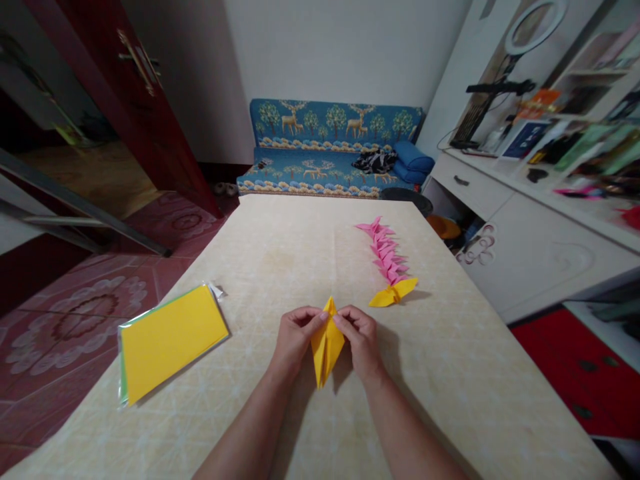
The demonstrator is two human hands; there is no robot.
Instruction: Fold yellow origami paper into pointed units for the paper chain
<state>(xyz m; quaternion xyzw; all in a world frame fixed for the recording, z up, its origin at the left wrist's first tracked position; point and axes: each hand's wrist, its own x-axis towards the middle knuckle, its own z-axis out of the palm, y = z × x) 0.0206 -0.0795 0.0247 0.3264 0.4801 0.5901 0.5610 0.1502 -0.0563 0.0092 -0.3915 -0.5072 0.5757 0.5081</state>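
Observation:
Between my two hands is a yellow folded paper (328, 347), a long diamond shape with its narrow tip pointing toward me and a slit down the middle. My left hand (299, 333) pinches its left edge near the upper end, thumb on top. On the opposite edge, my right hand (361, 335) pinches it in the same way. A finished-looking yellow paper crane (393, 293) with spread wings rests on the table beyond my right hand. Behind it runs a row of several pink paper cranes (386, 252) set close together.
The cloth-covered table (280, 233) spans the view. At its left lies a clear packet of yellow paper (175, 337) with a green sheet under it. A blue patterned sofa (320, 163) stands past the far edge; a white cabinet (530, 247) is at the right, a red door (135, 87) at the left.

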